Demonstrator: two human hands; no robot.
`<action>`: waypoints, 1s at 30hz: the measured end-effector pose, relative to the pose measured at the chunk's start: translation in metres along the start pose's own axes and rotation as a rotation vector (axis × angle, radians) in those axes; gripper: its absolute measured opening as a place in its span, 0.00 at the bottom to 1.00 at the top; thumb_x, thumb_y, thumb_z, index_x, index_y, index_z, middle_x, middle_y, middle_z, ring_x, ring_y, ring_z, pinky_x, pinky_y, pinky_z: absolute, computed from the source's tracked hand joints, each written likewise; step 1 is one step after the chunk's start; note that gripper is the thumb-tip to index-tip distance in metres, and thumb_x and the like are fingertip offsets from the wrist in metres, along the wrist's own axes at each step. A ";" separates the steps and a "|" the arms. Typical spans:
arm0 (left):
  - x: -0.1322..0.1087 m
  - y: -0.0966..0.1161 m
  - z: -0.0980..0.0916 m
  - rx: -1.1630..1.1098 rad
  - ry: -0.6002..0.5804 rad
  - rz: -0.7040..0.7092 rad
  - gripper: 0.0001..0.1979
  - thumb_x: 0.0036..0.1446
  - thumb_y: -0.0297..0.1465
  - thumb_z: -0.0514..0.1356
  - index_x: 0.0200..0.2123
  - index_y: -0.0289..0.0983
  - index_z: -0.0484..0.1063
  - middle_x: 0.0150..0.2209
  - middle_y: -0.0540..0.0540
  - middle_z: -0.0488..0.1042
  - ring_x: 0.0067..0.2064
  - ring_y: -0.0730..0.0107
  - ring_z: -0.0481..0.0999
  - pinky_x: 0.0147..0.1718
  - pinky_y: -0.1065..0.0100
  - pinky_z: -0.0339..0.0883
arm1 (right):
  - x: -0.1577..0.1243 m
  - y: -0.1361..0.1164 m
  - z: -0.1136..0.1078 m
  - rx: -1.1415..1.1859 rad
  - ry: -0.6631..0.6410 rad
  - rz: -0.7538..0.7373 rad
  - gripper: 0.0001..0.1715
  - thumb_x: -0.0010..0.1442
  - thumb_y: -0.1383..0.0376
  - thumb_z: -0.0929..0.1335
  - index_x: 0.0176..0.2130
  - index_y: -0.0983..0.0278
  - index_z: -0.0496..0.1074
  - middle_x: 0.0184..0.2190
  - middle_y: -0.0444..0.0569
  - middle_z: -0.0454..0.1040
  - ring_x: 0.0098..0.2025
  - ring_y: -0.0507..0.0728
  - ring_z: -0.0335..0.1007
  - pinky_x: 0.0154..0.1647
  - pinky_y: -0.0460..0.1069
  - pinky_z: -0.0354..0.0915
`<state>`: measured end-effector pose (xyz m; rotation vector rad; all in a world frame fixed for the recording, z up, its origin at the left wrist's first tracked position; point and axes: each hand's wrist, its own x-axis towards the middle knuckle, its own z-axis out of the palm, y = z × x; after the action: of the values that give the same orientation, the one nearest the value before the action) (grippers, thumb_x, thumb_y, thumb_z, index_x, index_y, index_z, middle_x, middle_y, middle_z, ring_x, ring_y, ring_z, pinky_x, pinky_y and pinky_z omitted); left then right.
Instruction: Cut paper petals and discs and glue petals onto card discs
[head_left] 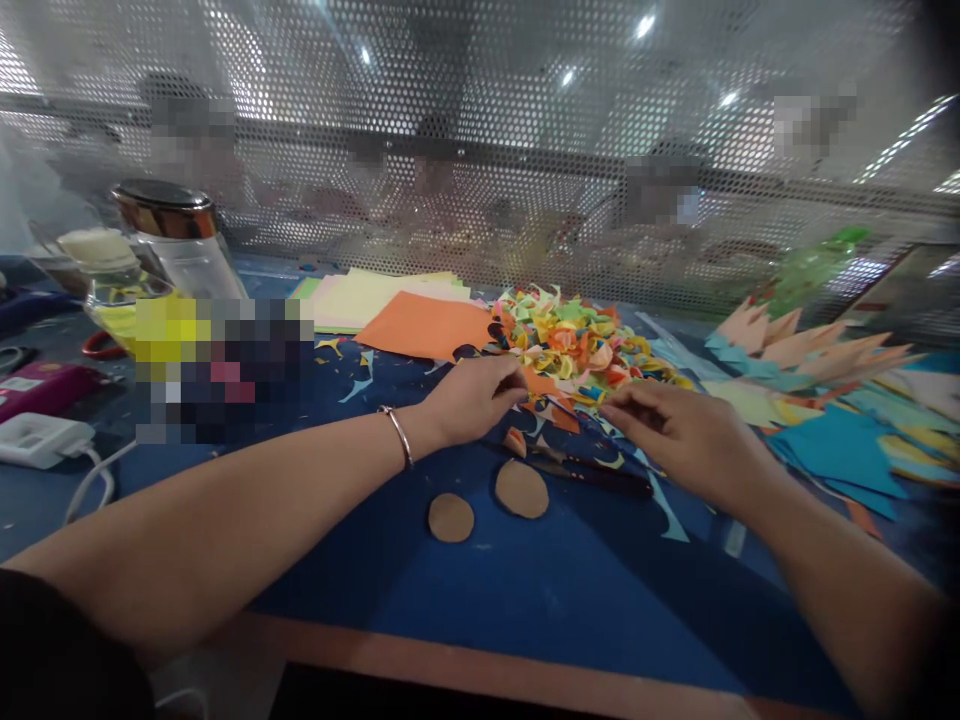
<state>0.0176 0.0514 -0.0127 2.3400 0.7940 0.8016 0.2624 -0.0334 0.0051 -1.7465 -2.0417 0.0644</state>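
Observation:
My left hand [476, 398], with a silver bangle at the wrist, has its fingers curled together at the near left edge of a heap of small curled paper pieces [574, 340] in many colours. Opposite it, my right hand [679, 425] pinches thumb and fingers together at the heap's near right edge. Whatever either pinch holds is too small or hidden to name. Orange paper scraps [551, 405] lie between the hands. Nearer to me, two brown round discs [522, 488], one smaller than the other, rest flat on the blue table [525, 580].
An orange paper sheet [427, 325] overlaps a stack of pale sheets [390, 292] behind my left hand. Folded peach paper points [810, 345] and blue paper [840, 455] lie right. A jar [187, 245], bottle and white plug [45, 440] stand left. A perforated metal screen [480, 100] closes the back.

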 end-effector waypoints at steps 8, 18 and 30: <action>0.001 0.003 0.004 -0.625 0.070 -0.311 0.06 0.54 0.25 0.67 0.36 0.35 0.72 0.29 0.50 0.76 0.31 0.75 0.75 0.37 0.67 0.70 | 0.014 -0.035 -0.003 0.106 -0.049 -0.107 0.20 0.66 0.50 0.65 0.34 0.60 0.77 0.28 0.47 0.78 0.25 0.53 0.69 0.27 0.49 0.63; -0.003 0.017 0.002 -0.851 0.101 -0.402 0.08 0.50 0.22 0.69 0.32 0.35 0.74 0.29 0.52 0.76 0.32 0.78 0.75 0.41 0.68 0.71 | 0.018 -0.037 0.020 0.317 0.058 -0.105 0.17 0.66 0.52 0.67 0.36 0.61 0.77 0.30 0.48 0.78 0.29 0.54 0.72 0.29 0.48 0.66; -0.008 0.027 0.005 -0.897 0.083 -0.442 0.08 0.53 0.21 0.69 0.34 0.33 0.74 0.28 0.50 0.77 0.29 0.78 0.76 0.30 0.73 0.69 | 0.006 -0.043 0.018 0.382 0.075 -0.159 0.11 0.65 0.56 0.69 0.40 0.60 0.77 0.33 0.47 0.79 0.31 0.54 0.74 0.32 0.49 0.70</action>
<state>0.0253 0.0263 -0.0011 1.2929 0.7353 0.8250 0.2155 -0.0316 0.0043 -1.3317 -1.9533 0.3122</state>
